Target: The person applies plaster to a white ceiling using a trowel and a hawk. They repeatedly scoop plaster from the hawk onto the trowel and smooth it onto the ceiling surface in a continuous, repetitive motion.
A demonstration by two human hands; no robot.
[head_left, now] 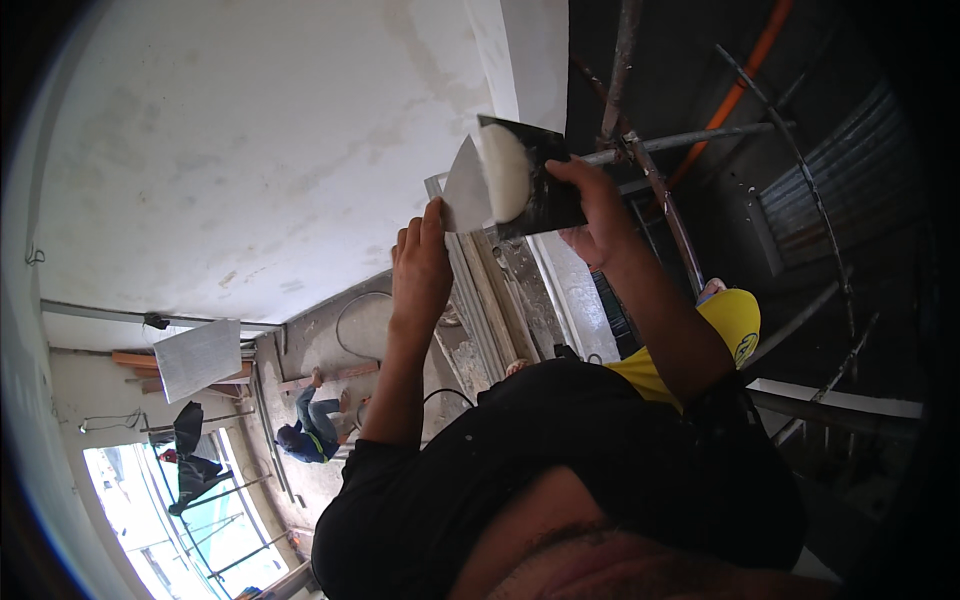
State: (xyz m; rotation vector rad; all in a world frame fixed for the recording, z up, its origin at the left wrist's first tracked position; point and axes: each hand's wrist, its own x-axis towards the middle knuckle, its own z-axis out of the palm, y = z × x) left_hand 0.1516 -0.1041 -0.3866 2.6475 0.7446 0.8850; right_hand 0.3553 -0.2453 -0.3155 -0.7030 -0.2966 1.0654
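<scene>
My left hand (422, 262) is closed around the near end of a putty knife (465, 188) with a wide pale grey blade. In my right hand (598, 205) is a flat black plate (552, 205), gripped at its right edge with the thumb on top. A thick lump of white putty (505, 172) lies on the left part of the plate. The blade's right edge meets or overlaps the putty; whether it touches I cannot tell. Both tools are raised in front of my chest, and my left fingers hide the knife's handle.
A large white patchy surface (260, 130) spans the upper left. Scaffold poles (690, 135) and an orange pole (735, 95) cross the right. Long planks (490, 310) run below my hands. Something yellow (735, 325) is behind my right arm. A person (312, 430) crouches on the floor far below.
</scene>
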